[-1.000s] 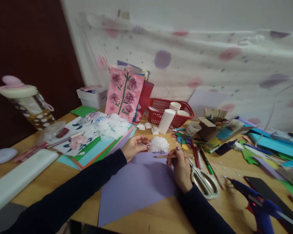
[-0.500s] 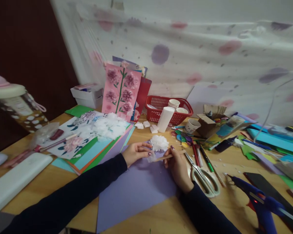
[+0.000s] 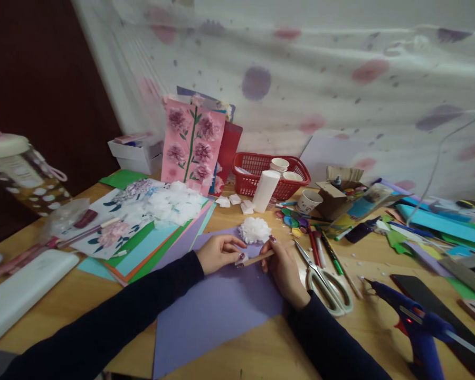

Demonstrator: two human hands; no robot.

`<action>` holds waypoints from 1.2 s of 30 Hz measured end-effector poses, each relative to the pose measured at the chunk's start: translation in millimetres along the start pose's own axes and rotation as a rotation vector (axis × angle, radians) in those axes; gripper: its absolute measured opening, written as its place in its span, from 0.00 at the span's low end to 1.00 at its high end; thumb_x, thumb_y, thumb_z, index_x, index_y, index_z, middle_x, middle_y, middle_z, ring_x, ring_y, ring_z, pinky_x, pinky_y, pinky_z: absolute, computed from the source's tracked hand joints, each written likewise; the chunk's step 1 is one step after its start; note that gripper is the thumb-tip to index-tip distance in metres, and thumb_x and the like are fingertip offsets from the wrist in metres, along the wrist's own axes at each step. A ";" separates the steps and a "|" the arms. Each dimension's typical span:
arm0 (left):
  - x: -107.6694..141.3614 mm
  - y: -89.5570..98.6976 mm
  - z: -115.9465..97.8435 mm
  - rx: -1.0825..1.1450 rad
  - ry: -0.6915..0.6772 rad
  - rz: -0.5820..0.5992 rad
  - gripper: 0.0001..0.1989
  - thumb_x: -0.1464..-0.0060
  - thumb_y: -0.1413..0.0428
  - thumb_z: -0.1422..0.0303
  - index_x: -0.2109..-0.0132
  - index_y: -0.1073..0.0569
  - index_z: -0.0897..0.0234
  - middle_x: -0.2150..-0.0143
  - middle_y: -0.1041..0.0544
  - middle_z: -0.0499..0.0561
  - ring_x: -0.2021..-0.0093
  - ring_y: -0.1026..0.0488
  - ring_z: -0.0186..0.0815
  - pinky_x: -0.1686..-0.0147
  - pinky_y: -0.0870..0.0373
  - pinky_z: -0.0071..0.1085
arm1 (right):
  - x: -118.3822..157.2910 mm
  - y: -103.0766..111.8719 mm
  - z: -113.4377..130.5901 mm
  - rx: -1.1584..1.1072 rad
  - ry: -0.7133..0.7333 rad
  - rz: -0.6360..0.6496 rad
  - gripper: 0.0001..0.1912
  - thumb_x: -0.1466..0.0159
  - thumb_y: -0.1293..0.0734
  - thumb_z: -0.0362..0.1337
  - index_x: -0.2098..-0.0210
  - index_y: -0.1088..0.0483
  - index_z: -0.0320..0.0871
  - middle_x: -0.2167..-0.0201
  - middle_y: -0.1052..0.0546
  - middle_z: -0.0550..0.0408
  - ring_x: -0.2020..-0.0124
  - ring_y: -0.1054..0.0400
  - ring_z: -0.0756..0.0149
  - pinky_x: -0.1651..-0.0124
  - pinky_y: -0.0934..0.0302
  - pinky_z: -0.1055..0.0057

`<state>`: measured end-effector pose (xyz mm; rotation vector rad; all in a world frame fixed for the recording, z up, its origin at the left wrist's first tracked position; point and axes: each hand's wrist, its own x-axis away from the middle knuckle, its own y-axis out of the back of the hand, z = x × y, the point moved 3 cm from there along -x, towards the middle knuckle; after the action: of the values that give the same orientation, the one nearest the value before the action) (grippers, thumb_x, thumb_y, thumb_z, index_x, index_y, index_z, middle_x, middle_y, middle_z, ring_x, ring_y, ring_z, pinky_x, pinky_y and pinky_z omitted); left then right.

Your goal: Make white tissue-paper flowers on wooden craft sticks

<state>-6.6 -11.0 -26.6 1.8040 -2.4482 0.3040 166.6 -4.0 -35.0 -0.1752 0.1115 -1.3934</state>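
Observation:
My right hand [image 3: 283, 266] is closed around a thin wooden stick [image 3: 257, 258], which slants toward my other hand. My left hand [image 3: 221, 254] pinches a small piece of white tissue paper [image 3: 242, 259] at the stick's tip. Just beyond both hands, a fluffy white paper flower [image 3: 255, 230] rests on the far edge of a purple sheet of paper [image 3: 214, 322]. Scissors [image 3: 324, 279] with pale handles lie to the right of my right hand. Small white paper squares [image 3: 235, 199] are scattered farther back.
At the right lies a blue glue gun [image 3: 411, 316] with a red light on. A red basket [image 3: 241, 182] with paper cups stands at the back, beside a pink flower picture [image 3: 192, 142]. Coloured sheets and a pile of white tissue [image 3: 176, 203] cover the left.
The tissue paper has gone from hanging flat between my left fingers to bunched around the stick's tip. The view has shifted slightly; the flower stays put.

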 end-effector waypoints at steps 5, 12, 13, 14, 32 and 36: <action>-1.2 -0.5 1.5 0.052 0.006 0.011 0.18 0.57 0.37 0.73 0.58 0.31 0.67 0.75 0.21 0.47 0.73 0.23 0.34 0.67 0.32 0.29 | -1.3 -0.8 4.3 -0.022 0.009 -0.051 0.22 0.40 0.38 0.54 0.79 0.33 0.42 0.90 0.35 0.60 0.87 0.44 0.73 0.81 0.49 0.75; -3.8 2.4 3.9 0.048 -0.027 -0.006 0.21 0.58 0.35 0.71 0.56 0.33 0.67 0.75 0.22 0.46 0.73 0.24 0.32 0.67 0.32 0.28 | -1.5 -1.4 4.5 -0.037 -0.016 -0.057 0.22 0.42 0.37 0.53 0.80 0.32 0.42 0.90 0.35 0.60 0.88 0.44 0.72 0.81 0.50 0.75; -3.7 2.6 4.0 0.041 -0.033 -0.003 0.22 0.59 0.35 0.71 0.56 0.33 0.67 0.75 0.22 0.46 0.73 0.24 0.32 0.66 0.32 0.28 | -1.7 -1.2 4.2 -0.046 -0.019 -0.059 0.22 0.43 0.37 0.54 0.80 0.32 0.42 0.91 0.35 0.60 0.88 0.44 0.72 0.82 0.50 0.75; -3.5 2.6 4.2 0.034 -0.035 0.002 0.23 0.59 0.34 0.70 0.56 0.33 0.67 0.75 0.22 0.46 0.73 0.24 0.32 0.66 0.32 0.28 | -2.0 -0.9 3.9 -0.058 -0.023 -0.061 0.22 0.43 0.36 0.54 0.80 0.32 0.42 0.90 0.35 0.60 0.88 0.44 0.73 0.82 0.50 0.75; -2.4 0.8 3.6 0.072 -0.031 0.040 0.21 0.58 0.35 0.72 0.56 0.32 0.67 0.72 0.20 0.49 0.68 0.22 0.36 0.61 0.30 0.33 | -2.8 1.0 7.0 -0.078 0.017 -0.121 0.20 0.43 0.36 0.52 0.80 0.32 0.43 0.89 0.34 0.60 0.88 0.43 0.73 0.82 0.48 0.75; -2.5 0.4 4.6 0.154 0.011 0.027 0.21 0.57 0.35 0.66 0.56 0.31 0.66 0.73 0.21 0.48 0.70 0.22 0.36 0.62 0.29 0.32 | -2.3 2.0 6.6 -0.062 0.007 -0.126 0.20 0.44 0.36 0.53 0.80 0.32 0.43 0.89 0.33 0.60 0.88 0.42 0.72 0.82 0.48 0.75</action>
<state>-6.0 -9.5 -31.6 1.8215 -2.5063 0.5162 169.3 -1.0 -29.0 -0.2315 0.1516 -1.5169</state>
